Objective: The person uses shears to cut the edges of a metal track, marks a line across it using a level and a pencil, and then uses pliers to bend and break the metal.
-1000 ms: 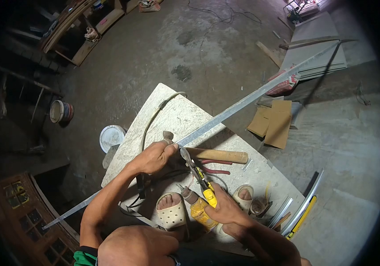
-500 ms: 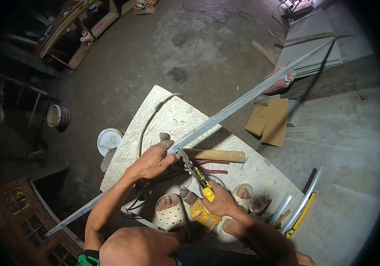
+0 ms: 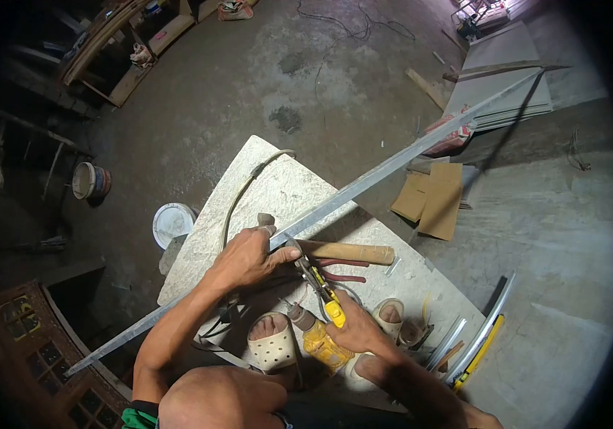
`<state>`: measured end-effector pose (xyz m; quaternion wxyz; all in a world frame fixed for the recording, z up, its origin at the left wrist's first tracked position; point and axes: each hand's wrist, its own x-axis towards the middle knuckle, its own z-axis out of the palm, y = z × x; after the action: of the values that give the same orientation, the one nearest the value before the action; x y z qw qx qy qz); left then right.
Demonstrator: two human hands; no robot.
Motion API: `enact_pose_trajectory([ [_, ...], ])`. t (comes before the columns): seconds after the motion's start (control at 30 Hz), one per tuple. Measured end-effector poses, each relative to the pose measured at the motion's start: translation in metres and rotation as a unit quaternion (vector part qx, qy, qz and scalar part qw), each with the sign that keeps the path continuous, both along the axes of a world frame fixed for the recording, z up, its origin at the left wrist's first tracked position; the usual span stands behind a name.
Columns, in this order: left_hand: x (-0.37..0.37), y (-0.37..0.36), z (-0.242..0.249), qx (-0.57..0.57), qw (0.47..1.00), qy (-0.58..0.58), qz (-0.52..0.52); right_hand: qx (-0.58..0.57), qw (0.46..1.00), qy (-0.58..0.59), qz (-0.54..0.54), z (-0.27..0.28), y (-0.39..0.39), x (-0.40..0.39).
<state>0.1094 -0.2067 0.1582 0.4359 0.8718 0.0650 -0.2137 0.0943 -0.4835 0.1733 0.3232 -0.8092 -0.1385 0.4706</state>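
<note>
A long galvanized metal channel runs diagonally across the view, gripped near its middle by my left hand. My right hand is closed around the yellow handles of a pair of tin snips. Their jaws meet the channel's lower edge, right beside my left thumb. Below the channel lie a hammer with a wooden handle and a red-handled tool, its head hidden. Between my sandaled feet rests a yellow power drill.
A white-dusted board lies under the tools and feet, with a cable across it. Metal offcuts and a yellow level are at right. Cardboard, stacked panels, a bucket and a white lid surround it.
The channel's far end has dipped slightly. My left thumb has shifted right, closer over the snips' jaws. My right hand keeps its hold on the handles.
</note>
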Motion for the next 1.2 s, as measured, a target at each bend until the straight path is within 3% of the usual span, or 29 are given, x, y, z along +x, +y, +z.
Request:
enact_pose_trajectory([
  [0.23,0.006,0.002,0.016,0.03,0.999,0.021,0.012,-0.014,1.0,0.021,0.006,0.024,0.013,0.013],
  [0.67,0.005,-0.002,0.01,0.058,0.998,-0.03,0.015,-0.055,0.997,-0.049,0.011,-0.039,0.01,0.005],
  [0.77,0.008,-0.002,0.015,0.025,0.999,0.045,0.011,-0.074,0.996,-0.055,-0.015,-0.055,0.007,0.001],
  [0.93,0.008,0.003,0.01,0.066,0.997,-0.026,-0.035,-0.018,1.0,-0.007,-0.016,-0.013,-0.001,0.006],
  [1.0,0.01,0.006,0.01,-0.029,0.997,-0.063,-0.019,0.004,1.0,-0.003,-0.013,-0.008,-0.004,0.009],
  [1.13,0.017,0.019,0.009,-0.051,0.995,-0.083,-0.017,0.043,0.999,0.002,-0.001,-0.004,-0.021,0.009],
  [1.2,0.021,0.02,0.013,-0.011,0.999,-0.049,-0.012,0.045,0.999,0.005,0.004,-0.005,-0.024,0.005],
])
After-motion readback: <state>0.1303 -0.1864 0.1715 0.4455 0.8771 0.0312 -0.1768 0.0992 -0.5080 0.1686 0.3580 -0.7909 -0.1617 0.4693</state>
